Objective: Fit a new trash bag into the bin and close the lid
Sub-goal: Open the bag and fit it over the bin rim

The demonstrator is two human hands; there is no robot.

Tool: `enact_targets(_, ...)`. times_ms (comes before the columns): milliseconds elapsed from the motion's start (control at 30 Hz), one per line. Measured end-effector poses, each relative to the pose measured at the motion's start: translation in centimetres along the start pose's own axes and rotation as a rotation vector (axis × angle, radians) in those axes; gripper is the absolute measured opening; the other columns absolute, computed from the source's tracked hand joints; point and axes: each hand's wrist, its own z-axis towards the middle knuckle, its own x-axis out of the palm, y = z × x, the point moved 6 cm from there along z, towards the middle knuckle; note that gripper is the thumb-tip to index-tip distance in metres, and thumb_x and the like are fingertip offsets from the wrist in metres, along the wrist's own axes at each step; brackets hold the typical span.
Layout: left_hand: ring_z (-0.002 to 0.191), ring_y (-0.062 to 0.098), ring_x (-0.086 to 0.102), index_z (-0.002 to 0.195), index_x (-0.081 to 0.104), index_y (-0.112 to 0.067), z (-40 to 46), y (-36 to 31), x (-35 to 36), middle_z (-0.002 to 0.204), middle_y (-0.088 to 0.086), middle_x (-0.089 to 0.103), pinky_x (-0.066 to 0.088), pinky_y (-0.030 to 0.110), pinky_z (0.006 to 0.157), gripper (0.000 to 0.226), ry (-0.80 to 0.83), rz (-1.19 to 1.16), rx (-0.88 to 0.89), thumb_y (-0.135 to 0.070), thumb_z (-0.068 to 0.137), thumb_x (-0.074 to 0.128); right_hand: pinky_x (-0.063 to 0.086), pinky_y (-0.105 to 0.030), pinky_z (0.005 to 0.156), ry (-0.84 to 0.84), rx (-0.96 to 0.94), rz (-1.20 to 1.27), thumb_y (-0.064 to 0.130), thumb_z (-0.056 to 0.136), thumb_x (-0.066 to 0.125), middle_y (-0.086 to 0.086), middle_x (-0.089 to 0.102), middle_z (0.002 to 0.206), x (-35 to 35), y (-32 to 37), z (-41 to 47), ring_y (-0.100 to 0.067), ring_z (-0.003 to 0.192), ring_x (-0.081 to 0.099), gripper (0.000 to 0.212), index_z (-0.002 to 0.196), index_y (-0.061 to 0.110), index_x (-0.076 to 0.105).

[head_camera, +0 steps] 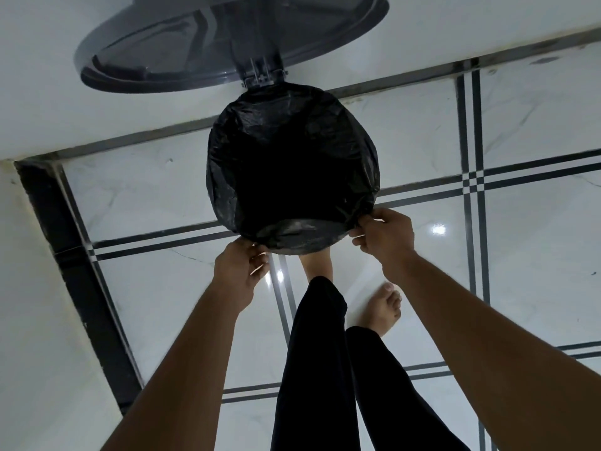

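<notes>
Tugging at the near edge, the left hand (239, 271) and the right hand (385, 237) each pinch the black trash bag (292, 170) where it folds over the bin's rim, probably to seat the plastic evenly. The bag already lines the bin, which stands on the tiled floor (527, 229) by the far wall. Its lid (195, 43) stands open behind, hinged at the far side, so closing remains. The bin's body is wholly hidden under the bag, the lid's top is cut off, and one foot (317, 263) disappears beneath the near rim.
</notes>
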Motion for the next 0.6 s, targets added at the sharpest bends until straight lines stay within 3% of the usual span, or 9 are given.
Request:
enact_targets(100,0.055,0.010,0.051,0.087,0.065,-0.015,0.6,-0.1,-0.2,0.070,-0.002,0.062,0.043,0.020,0.047,0.023,0.027,-0.140,-0.009,-0.009,0.105,0.053,0.065,-0.034,0.077,0.031,0.121,0.204,0.009,0.104,0.063,-0.005,0.086,0.088,0.5,-0.1,0.8,-0.023,0.078,0.084,0.014,0.102,0.014,0.076)
enact_targets(233,0.051,0.012,0.051,0.077,0.065,-0.012,1.3,-0.2,-0.7,0.070,0.001,0.059,0.041,0.020,0.046,0.030,0.057,-0.352,-0.033,0.000,0.095,0.045,0.067,-0.037,0.091,0.087,0.220,0.376,0.013,0.106,0.061,0.000,0.087,0.098,1.1,0.0,0.7,-0.022,0.093,0.086,0.018,0.113,0.014,0.078)
enact_targets(400,0.056,0.017,0.045,0.086,0.069,-0.012,1.3,-0.3,-0.8,0.073,0.000,0.061,0.032,0.027,0.057,0.021,0.160,-0.529,-0.096,-0.032,0.090,0.064,0.063,-0.033,0.088,0.083,0.304,0.480,0.023,0.103,0.064,0.000,0.086,0.109,1.3,0.0,-0.4,-0.018,0.100,0.083,0.016,0.110,0.018,0.077)
enact_targets(467,0.055,0.015,0.043,0.085,0.066,-0.015,1.5,-0.9,-1.0,0.072,-0.003,0.057,0.031,0.025,0.054,0.014,0.155,-0.527,-0.072,-0.023,0.094,0.058,0.059,-0.034,0.090,0.096,0.309,0.570,0.032,0.096,0.064,0.000,0.081,0.113,1.4,0.2,-0.7,-0.020,0.106,0.078,0.019,0.105,0.018,0.072)
enact_targets(600,0.050,0.009,0.050,0.078,0.063,-0.014,2.1,-1.8,-1.1,0.071,-0.005,0.057,0.036,0.019,0.046,0.030,0.103,-0.548,-0.065,-0.001,0.095,0.043,0.056,-0.032,0.085,0.127,0.295,0.636,0.045,0.094,0.072,0.004,0.071,0.107,1.6,0.9,-1.1,-0.017,0.095,0.068,0.024,0.106,0.024,0.070)
